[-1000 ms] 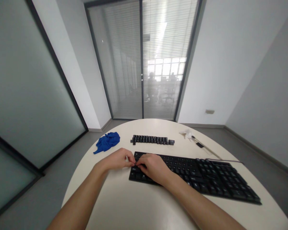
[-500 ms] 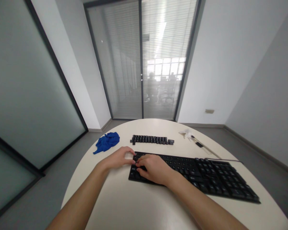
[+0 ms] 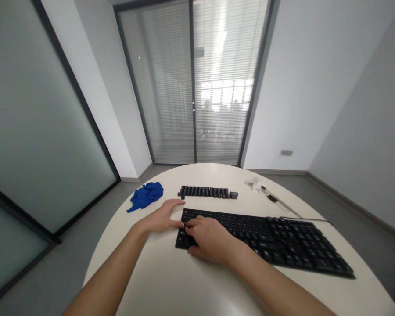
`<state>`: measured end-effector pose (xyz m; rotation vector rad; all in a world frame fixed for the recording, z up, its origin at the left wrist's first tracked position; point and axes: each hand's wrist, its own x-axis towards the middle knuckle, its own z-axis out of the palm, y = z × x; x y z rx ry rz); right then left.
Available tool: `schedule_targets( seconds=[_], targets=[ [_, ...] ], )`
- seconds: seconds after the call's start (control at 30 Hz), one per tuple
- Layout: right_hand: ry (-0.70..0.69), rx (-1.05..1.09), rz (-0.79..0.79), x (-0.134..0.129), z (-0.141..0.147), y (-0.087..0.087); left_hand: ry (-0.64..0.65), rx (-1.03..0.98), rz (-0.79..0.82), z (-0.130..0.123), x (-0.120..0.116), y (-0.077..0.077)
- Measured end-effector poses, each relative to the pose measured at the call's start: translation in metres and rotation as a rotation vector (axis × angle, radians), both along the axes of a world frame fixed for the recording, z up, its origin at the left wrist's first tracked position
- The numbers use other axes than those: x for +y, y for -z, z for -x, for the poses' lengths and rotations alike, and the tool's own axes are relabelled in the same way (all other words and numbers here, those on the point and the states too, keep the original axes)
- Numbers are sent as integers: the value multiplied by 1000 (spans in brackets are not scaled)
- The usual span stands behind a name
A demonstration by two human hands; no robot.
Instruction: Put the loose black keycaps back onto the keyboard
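Observation:
A black keyboard [image 3: 303,248] lies at a slant across the table. Its upper left area appears to be without keycaps, showing bare round key seats. At its left end is my left hand [image 3: 163,216], thumb and fingers apart, with the thumb tip touching the keyboard's left edge and the fingers reaching over the table behind it. My right hand [image 3: 210,237] rests on the left part of the keyboard, fingertips on the keys and thumb spread at the front edge. The keys under it are hidden. Loose black keycaps [image 3: 206,192] stand in rows behind the keyboard.
A crumpled blue cloth [image 3: 147,195] lies at the left of the round white table [image 3: 171,281]. Far right are a white crumpled tissue [image 3: 255,183] and a thin brush-like stick [image 3: 281,203]. The keyboard's cable [image 3: 307,219] runs along its back edge.
My left fingers have lifted off the keyboard's back left corner and straightened. My right hand has shifted slightly toward me, its thumb moving to the front edge.

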<state>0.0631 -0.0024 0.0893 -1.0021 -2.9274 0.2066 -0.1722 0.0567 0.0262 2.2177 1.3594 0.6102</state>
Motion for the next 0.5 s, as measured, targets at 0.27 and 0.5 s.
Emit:
schedule_targets(
  seconds=[0.27,0.5],
  targets=[
    [-4,-13,-33,0,1,2,-116,24,-486,-15,18,19],
    [-9,-22,-61,0,3,2,-109,127,-469,-13,30,33]
  ],
)
